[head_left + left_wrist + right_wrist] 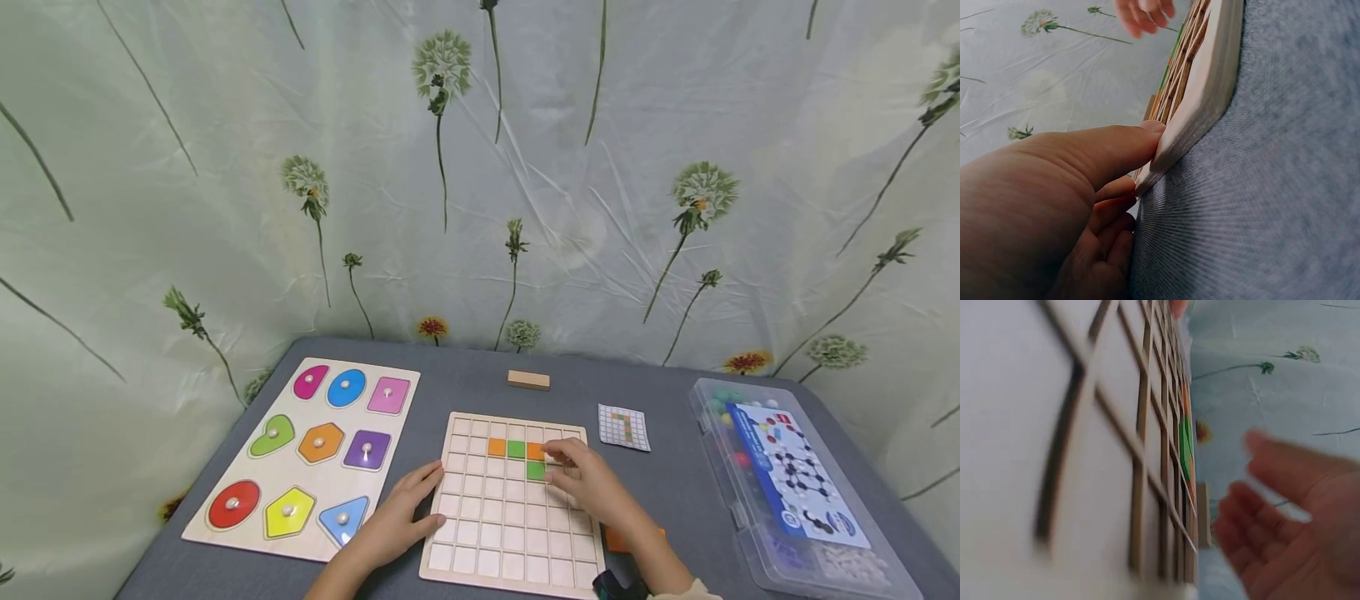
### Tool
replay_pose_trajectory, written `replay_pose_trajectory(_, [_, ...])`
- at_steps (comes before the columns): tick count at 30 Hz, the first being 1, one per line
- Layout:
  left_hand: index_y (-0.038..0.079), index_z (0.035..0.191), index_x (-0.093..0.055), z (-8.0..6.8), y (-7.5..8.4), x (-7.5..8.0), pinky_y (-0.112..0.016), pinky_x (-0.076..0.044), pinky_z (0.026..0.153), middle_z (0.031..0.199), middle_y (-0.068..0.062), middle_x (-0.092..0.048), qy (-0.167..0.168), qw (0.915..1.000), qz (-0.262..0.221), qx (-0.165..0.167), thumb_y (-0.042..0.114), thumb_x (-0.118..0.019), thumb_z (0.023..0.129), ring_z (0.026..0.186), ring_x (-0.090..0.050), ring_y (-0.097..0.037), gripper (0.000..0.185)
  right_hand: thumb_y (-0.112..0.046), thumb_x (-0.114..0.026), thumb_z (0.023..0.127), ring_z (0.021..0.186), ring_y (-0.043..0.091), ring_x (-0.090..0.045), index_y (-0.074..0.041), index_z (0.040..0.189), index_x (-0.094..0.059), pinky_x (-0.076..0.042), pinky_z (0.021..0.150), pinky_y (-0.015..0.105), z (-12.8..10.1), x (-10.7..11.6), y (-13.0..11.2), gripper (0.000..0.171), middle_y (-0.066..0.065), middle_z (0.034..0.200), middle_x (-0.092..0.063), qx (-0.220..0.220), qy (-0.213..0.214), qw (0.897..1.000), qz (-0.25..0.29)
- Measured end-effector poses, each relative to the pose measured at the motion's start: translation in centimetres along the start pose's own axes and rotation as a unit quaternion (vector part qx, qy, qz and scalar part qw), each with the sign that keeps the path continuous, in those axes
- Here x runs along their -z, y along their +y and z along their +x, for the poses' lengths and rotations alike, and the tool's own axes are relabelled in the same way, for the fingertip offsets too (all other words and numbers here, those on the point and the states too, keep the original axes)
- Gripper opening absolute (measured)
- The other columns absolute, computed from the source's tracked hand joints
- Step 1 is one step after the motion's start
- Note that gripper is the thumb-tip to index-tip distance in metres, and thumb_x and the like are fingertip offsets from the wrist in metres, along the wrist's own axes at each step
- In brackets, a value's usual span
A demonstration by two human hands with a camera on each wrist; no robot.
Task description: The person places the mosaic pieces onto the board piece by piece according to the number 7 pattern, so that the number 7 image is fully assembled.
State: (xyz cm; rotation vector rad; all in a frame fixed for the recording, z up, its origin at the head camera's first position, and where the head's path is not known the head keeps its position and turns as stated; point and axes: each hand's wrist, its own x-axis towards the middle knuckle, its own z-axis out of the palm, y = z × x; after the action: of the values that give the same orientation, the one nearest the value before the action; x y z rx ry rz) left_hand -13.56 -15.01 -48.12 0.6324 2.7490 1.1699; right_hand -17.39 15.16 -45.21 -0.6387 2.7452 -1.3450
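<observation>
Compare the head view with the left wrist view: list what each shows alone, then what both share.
Head view only: the shape puzzle, the pattern card, the plastic box, a wooden block and the whole grid with its orange and green tiles.
Left wrist view only: the left thumb pressing the board's side edge, seen close.
Both: the grid board, the left hand, the right hand and the grey table.

On your left lies the wooden shape-puzzle board with coloured knobbed pieces (303, 458). A small rectangular wooden block (528, 380) sits at the far edge of the grey table (465, 387). A small printed pattern card (623, 427) lies near it. On your right stands the clear plastic box of coloured balls (795, 487). Behind hangs the pale dandelion-print cloth (562, 167).
</observation>
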Motion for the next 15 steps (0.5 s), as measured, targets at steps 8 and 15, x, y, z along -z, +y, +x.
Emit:
replay_pose_trajectory(8, [-0.002,0.135,-0.036,-0.1,0.1,0.1,-0.054,-0.027,0.096,0.139,-0.014,-0.033,0.002,1.0,-0.001,0.002,0.021,-0.064,0.083,0.126,-0.026,-0.036,0.064,-0.017,-0.069,0.079,0.099,0.024,-0.053,-0.011,0.117,-0.056,-0.044,0.083,0.041,-2.0,2.9,-1.1,0.041,-0.001,0.112,-0.055,0.008,0.03,0.999,-0.032])
replay_pose_trajectory(15, [-0.001,0.135,-0.037,0.0,0.0,0.0,-0.054,-0.028,0.096,0.139,-0.013,-0.033,0.001,1.0,0.0,0.004,0.021,-0.065,0.083,0.126,-0.026,-0.035,0.064,-0.011,-0.071,0.075,0.094,0.027,-0.055,-0.004,0.115,-0.057,-0.047,0.076,0.037,-4.8,4.4,-0.3,0.044,0.004,0.11,-0.055,0.036,0.042,0.996,-0.07])
